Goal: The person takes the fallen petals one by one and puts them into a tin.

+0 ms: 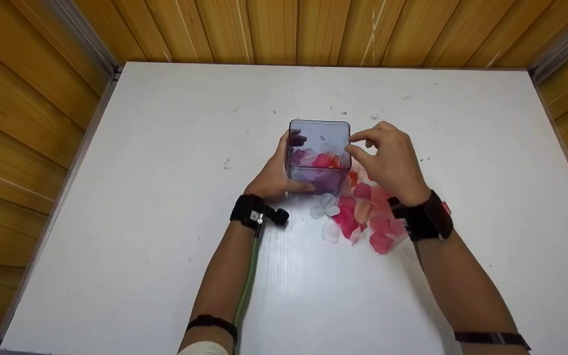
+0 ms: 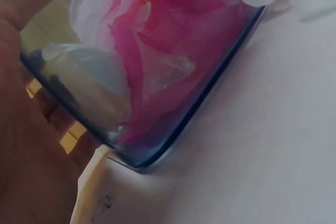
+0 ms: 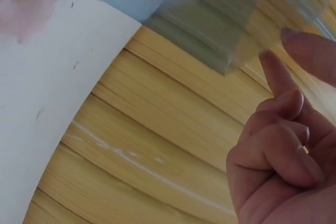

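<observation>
Head view: one square, open-topped container (image 1: 321, 129) is seen just right of the frame's middle, on or just over the desk (image 1: 141, 197). Its see-through walls are tinted blue-violet, its corners are rounded, and its rim is edged by a darker line. Pink, orange, white and purplish petals (image 1: 322, 160) are held in its lower part; they are too overlapped to be counted. In the left wrist view, crumpled deep-pink and whitish ones are seen pressed against the wall.

One loose heap of petals (image 1: 362, 209), also uncountable, is spread below and right of the container, mostly red, pink and peach, with a white cluster (image 1: 324, 206) at its left edge.

Two hands are seen. The container is gripped by the left hand (image 1: 274, 177), thumb across the front, fingers round the far side. The right hand (image 1: 392, 158) is held at the container's right edge, thumb and forefinger extended, other fingers curled; whether anything is pinched cannot be told.

Two black wrist straps (image 1: 247, 209) are worn, one per wrist, with two thin dark bands (image 1: 212, 320) lower in the frame. The desk is bordered on three sides by wood-look panels (image 1: 274, 32).
</observation>
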{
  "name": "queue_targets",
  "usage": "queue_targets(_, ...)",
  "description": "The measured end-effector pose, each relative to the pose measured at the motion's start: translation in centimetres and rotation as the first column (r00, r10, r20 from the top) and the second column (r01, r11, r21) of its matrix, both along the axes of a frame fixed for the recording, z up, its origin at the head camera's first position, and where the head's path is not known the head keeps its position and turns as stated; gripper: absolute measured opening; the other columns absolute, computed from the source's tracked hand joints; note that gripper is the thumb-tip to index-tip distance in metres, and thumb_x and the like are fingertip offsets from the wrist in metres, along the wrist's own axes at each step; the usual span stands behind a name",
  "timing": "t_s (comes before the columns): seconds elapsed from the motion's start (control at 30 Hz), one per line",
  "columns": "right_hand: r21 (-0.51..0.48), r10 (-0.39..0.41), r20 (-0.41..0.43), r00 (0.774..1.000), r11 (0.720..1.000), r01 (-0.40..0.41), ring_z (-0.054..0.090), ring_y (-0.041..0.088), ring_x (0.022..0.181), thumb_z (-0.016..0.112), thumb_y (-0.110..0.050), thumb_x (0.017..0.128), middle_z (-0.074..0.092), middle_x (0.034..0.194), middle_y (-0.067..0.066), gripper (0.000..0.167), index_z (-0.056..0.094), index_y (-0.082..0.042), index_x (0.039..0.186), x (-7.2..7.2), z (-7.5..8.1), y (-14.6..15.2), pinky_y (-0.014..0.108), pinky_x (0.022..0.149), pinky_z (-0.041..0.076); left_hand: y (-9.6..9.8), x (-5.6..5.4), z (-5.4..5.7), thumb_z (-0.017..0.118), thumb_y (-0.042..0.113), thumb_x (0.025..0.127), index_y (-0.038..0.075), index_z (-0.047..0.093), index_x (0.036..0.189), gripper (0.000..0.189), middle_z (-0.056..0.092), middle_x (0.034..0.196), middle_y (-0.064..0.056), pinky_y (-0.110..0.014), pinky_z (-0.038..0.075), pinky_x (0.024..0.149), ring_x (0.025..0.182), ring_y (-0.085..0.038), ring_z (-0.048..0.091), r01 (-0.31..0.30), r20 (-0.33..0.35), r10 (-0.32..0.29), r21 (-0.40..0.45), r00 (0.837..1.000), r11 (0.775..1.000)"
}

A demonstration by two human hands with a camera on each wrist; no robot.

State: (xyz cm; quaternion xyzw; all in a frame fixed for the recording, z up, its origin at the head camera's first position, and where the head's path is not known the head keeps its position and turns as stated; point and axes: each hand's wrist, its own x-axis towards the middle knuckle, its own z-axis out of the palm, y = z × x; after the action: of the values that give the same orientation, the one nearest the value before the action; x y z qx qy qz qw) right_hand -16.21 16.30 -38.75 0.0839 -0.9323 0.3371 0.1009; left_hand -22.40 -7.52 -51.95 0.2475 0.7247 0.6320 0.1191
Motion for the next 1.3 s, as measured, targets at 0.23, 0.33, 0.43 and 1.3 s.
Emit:
queue_targets(0.23, 0.029, -0.070, 0.025, 0.997, 0.997, 0.069, 0.051, 0.027, 0.085, 0.078, -0.014, 0.094, 0.059, 0.087, 0.013, 0.020, 0.079, -0.003, 0.110, 2.7, -0.5, 5.2, 0.038, 0.074, 0.040, -0.2, 0.2, 0.0, 0.098, 0.025, 0.064, 0.024, 0.015, 0.161, 0.128, 0.039, 0.156, -0.009, -0.036, 0.034, 0.119, 0.141, -0.016, 0.042, -0.010, 0.003, 0.010, -0.003, 1.000, 1.000)
queue_targets(0.33, 0.094, -0.090, 0.051, 0.995, 0.992, 0.085, 0.052, 0.029, 0.086, 0.079, -0.014, 0.093, 0.061, 0.088, 0.014, 0.022, 0.079, -0.003, 0.111, 3.9, -1.3, 8.2, 0.037, 0.073, 0.039, -0.3, 0.2, 0.0, 0.098, 0.027, 0.064, 0.025, 0.014, 0.162, 0.130, 0.040, 0.155, -0.006, -0.035, 0.034, 0.118, 0.140, -0.014, 0.043, -0.019, 0.001, 0.019, -0.015, 1.000, 1.000)
queue_targets(0.43, 0.162, -0.101, 0.104, 0.989, 0.983, 0.083, 0.053, 0.031, 0.086, 0.080, -0.013, 0.091, 0.063, 0.090, 0.014, 0.023, 0.078, -0.002, 0.111, 5.1, -2.3, 11.0, 0.035, 0.069, 0.039, -0.4, 0.3, 0.0, 0.099, 0.028, 0.064, 0.023, 0.013, 0.163, 0.131, 0.040, 0.155, -0.004, -0.035, 0.034, 0.118, 0.139, -0.012, 0.044, -0.025, 0.004, 0.025, -0.017, 1.000, 1.000)
queue_targets(1.3, 0.256, -0.042, 0.543, 0.838, 0.959, -0.118, 0.055, 0.024, 0.076, 0.069, -0.014, 0.093, 0.063, 0.084, 0.005, 0.014, 0.073, 0.000, 0.093, 8.2, -5.8, 15.9, 0.034, 0.062, 0.047, 0.0, 0.0, 0.0, 0.098, 0.024, 0.063, 0.025, 0.017, 0.161, 0.128, 0.041, 0.153, -0.004, -0.033, 0.039, 0.115, 0.138, -0.013, 0.045, -0.012, 0.039, 0.010, 0.034, 0.999, 0.999)
